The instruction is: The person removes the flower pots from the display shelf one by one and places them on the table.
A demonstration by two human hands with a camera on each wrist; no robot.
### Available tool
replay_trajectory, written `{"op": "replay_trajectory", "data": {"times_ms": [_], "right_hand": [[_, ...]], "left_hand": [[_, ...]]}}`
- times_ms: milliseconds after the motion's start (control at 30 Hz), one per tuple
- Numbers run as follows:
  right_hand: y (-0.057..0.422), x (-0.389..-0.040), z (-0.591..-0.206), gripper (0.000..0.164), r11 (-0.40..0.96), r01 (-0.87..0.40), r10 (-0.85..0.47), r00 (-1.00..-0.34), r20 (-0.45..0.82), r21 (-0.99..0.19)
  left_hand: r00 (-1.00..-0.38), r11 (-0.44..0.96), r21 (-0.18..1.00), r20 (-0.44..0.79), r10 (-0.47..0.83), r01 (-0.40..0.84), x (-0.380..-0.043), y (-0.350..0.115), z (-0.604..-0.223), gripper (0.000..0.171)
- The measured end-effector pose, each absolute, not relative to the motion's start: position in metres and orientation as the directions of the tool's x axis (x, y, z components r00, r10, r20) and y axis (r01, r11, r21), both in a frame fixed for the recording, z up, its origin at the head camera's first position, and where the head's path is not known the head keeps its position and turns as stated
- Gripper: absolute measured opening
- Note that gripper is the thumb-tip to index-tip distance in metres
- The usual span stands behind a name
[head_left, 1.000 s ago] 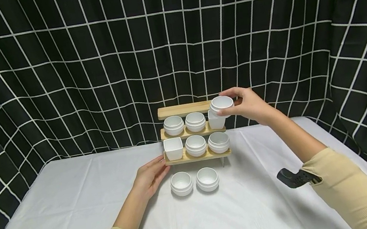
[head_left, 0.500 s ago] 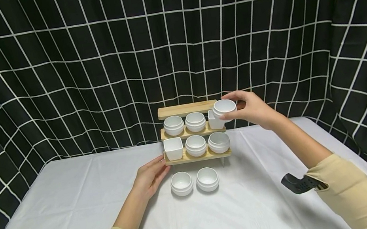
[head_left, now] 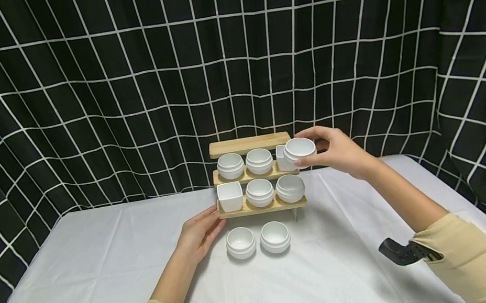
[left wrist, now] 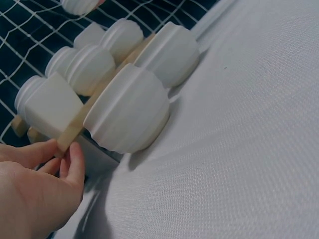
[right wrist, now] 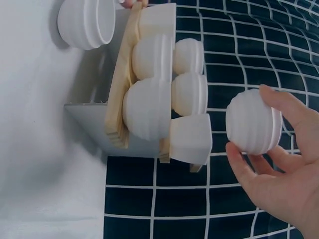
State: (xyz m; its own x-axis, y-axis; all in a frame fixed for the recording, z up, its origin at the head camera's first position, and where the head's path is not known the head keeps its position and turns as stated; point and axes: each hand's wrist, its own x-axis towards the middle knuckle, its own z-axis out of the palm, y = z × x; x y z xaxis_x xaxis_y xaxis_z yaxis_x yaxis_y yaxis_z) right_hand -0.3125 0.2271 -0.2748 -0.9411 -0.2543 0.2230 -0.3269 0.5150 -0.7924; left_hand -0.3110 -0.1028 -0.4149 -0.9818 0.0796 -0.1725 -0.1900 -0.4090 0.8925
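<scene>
A small round white bowl (head_left: 300, 149) is gripped between the thumb and fingers of my right hand (head_left: 341, 154). In the head view it overlaps a square white cup (head_left: 282, 160) on the middle tier; the right wrist view shows the bowl (right wrist: 253, 122) apart from the rack. My left hand (head_left: 198, 234) pinches the left end of the lowest wooden shelf (head_left: 264, 209) of a tiered rack, as the left wrist view confirms at the shelf's tip (left wrist: 69, 139). Round bowls and a square cup (head_left: 230, 197) stand on that shelf.
The top wooden shelf (head_left: 247, 145) carries nothing visible. Two round bowls, a left one (head_left: 240, 243) and a right one (head_left: 275, 237), stand on the white cloth (head_left: 102, 285) before the rack. A black curtain with white grid lines (head_left: 226, 43) hangs behind.
My right hand has moved a little to the right and lower in the head view, carrying the bowl away from the top shelf. My left hand stays at the shelf end.
</scene>
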Motion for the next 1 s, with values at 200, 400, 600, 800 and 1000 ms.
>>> {"op": "replay_trajectory", "data": {"times_ms": [200, 400, 600, 800, 1000], "right_hand": [[0.228, -0.307, -0.278, 0.064, 0.508, -0.317, -0.252, -0.944, 0.213, -0.801], [0.230, -0.303, -0.283, 0.066, 0.526, -0.313, -0.246, -0.946, 0.211, -0.791], [0.231, -0.298, -0.291, 0.065, 0.499, -0.319, -0.256, -0.943, 0.214, -0.806], [0.231, -0.294, -0.300, 0.065, 0.453, -0.324, -0.273, -0.937, 0.217, -0.831], [0.233, -0.291, -0.309, 0.063, 0.438, -0.326, -0.275, -0.936, 0.220, -0.838]], "left_hand": [[-0.984, -0.406, 0.896, -0.165, 0.074, -0.181, -0.311, -0.103, -0.416, 0.045], [-0.985, -0.403, 0.899, -0.153, 0.073, -0.170, -0.311, -0.103, -0.416, 0.044], [-0.984, -0.409, 0.896, -0.161, 0.071, -0.176, -0.311, -0.103, -0.416, 0.045], [-0.984, -0.411, 0.894, -0.165, 0.067, -0.178, -0.311, -0.103, -0.416, 0.045], [-0.983, -0.410, 0.894, -0.173, 0.064, -0.184, -0.311, -0.102, -0.416, 0.044]]}}
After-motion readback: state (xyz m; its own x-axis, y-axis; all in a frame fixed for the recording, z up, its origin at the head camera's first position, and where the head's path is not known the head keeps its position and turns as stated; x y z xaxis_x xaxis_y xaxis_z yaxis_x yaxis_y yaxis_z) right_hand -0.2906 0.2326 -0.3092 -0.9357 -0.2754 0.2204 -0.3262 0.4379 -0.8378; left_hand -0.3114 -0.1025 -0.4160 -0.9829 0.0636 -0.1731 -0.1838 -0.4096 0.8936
